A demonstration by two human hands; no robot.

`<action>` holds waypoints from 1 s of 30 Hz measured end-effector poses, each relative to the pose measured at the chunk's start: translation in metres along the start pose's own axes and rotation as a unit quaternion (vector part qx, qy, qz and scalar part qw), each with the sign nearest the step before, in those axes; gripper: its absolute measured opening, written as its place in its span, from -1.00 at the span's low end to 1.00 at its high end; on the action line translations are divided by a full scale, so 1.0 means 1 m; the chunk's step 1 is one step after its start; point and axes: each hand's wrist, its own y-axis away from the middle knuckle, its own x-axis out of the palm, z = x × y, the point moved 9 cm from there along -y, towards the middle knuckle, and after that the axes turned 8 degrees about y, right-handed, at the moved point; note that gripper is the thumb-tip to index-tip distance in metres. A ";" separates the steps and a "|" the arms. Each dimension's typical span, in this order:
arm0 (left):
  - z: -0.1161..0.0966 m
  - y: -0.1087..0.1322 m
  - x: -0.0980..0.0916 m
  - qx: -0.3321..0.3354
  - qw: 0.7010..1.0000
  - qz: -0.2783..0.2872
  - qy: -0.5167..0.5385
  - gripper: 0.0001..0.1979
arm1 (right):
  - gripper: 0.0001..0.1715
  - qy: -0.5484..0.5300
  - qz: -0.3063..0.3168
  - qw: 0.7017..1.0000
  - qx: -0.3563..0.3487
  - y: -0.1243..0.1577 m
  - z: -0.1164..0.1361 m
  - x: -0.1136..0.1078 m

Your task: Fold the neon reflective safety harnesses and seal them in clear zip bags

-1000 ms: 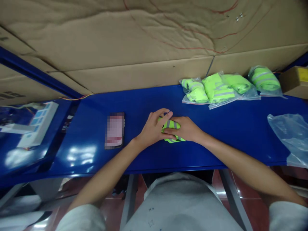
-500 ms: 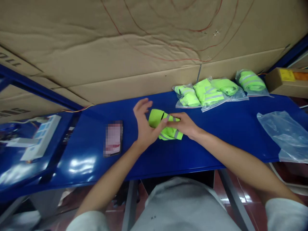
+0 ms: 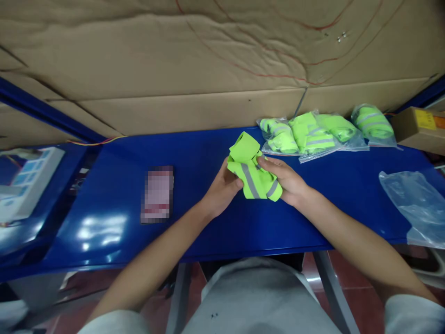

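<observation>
1. Standing at the back: creased cardboard panels [image 3: 121, 60], marked with thin red wire lines [image 3: 271, 75].
2. Spread below: a glossy blue table [image 3: 243, 227].
3. Lined up at its far edge, right of centre: bagged bundles [image 3: 314, 137] of bright yellow-green with grey bands.
4. Lying flat near the right end: a clear plastic bag [image 3: 413, 204].
5. Set beyond that bag, beside the row: a small carton [image 3: 422, 139] with a yellow label.
6. Held over the middle of the table: an unbagged yellow-green bundle [image 3: 255, 174], grey-striped, one flap raised — cannot tell whether touching the surface.
7. Clamped on its sides, both grips: left hand [image 3: 220, 190] with thumb in front, right hand [image 3: 290, 183] with thumb on top.
8. Resting left of the hands, well apart: a phone [image 3: 157, 195], screen pixelated.
</observation>
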 end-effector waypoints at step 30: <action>-0.002 0.001 -0.005 -0.095 0.994 0.022 0.048 -0.41 | -0.51 0.089 -0.040 0.994 -0.055 0.005 0.014 0.003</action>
